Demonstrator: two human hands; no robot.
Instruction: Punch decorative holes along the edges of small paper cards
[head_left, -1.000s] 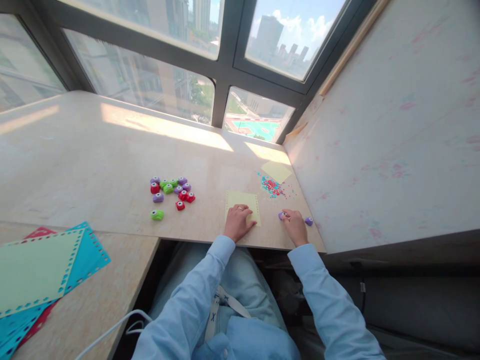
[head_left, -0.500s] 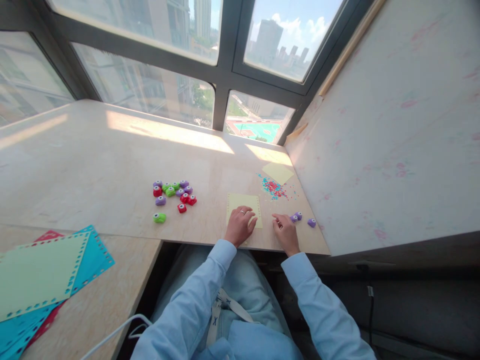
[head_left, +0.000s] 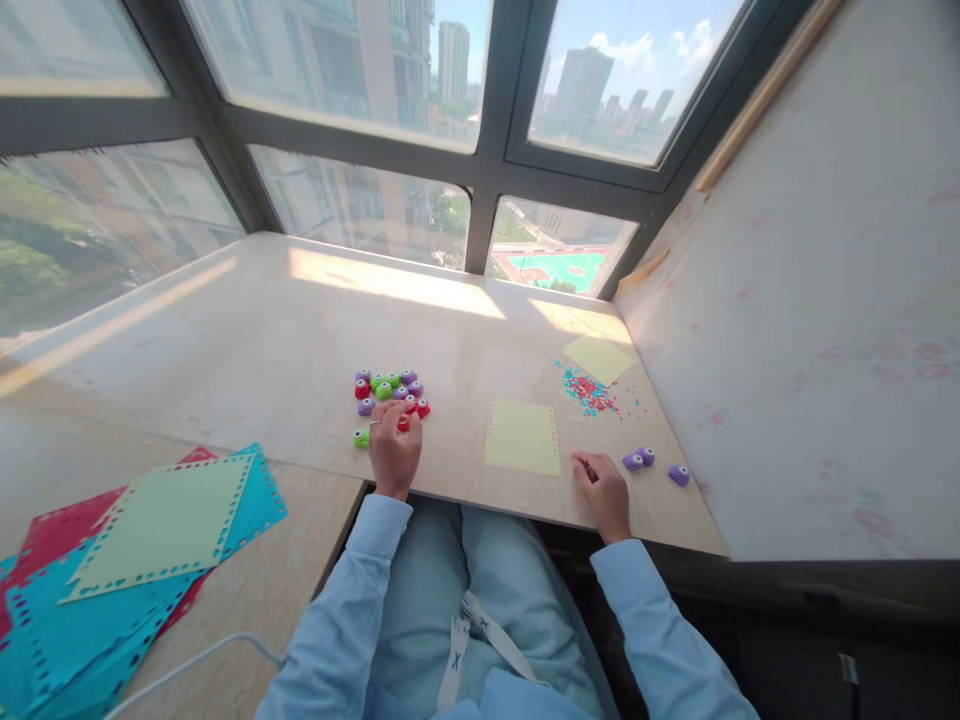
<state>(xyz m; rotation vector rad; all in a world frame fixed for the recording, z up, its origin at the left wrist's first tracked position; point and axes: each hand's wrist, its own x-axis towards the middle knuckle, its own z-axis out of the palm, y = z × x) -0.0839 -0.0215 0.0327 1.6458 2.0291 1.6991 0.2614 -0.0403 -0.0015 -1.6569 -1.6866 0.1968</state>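
Observation:
My left hand (head_left: pixel 396 450) reaches over the near side of a cluster of small paper punches, its fingers bent but apart. A red punch (head_left: pixel 404 424) shows by its fingertips; the hand hides part of the group. Just left of the hand sits a green punch (head_left: pixel 361 438). A pale yellow sheet (head_left: pixel 523 437) with small holes along its left and right edges lies between my hands. Right of the sheet, my right hand (head_left: pixel 604 495) rests on the sill with fingers curled closed; anything inside them is hidden. Purple punches (head_left: pixel 638 459) lie beyond it, to the right.
Red and blue paper bits (head_left: pixel 590 392) are scattered near another yellow sheet (head_left: pixel 598 358) at the back right. Punched blue sheets (head_left: pixel 97 630), red and pale green ones overlap at the left. A white cable (head_left: pixel 187 655) runs at the lower left. Windows and a wall border the sill.
My left hand has left the yellow sheet and moved left to the punch cluster. My right hand stays beside the sheet, still curled. The view has turned slightly left.

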